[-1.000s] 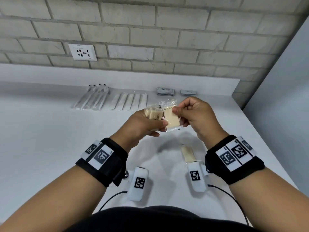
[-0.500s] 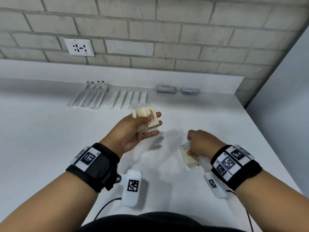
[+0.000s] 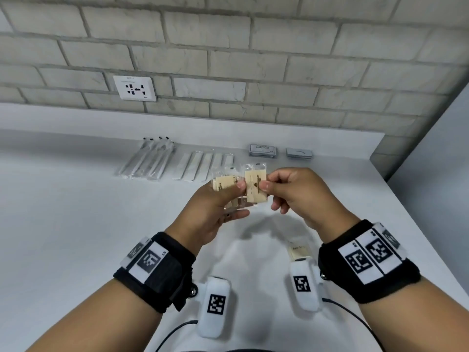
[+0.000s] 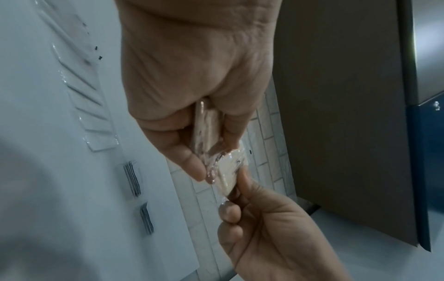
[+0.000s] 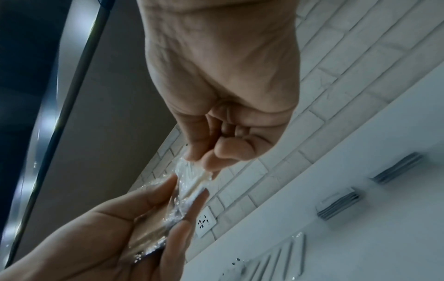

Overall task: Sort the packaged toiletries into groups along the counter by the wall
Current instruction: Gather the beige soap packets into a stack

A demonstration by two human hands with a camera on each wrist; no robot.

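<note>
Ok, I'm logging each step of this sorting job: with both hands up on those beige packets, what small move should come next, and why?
Probably slide the beige packet pinched by the right hand onto the stack of beige packets that the left hand holds. The two already touch edge to edge above the counter, and one more packet lies below the right wrist, so that hand seems needed free to fetch it.

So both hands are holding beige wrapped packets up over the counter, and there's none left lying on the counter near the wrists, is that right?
Not quite. Both the left hand and right hand hold beige packets, but one more packet still lies on the counter by the right wrist, as the head view shows.
</note>
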